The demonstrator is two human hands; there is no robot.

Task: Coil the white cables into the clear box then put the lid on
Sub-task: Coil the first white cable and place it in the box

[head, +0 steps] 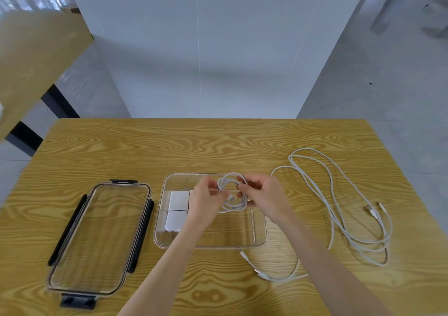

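Showed two bare forearms, slim and uncovered up to the frame's lower edge. Wore no sleeves within view. Ended in a bare left hand (203, 200) and a bare right hand (263, 194), both ringless, with no watch or band at either wrist.

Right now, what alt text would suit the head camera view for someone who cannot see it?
Two hands, left hand and right hand, hold a coiled white cable over a clear box containing two white chargers. The clear lid lies left of the box and loose white cables lie to its right on a wooden table.
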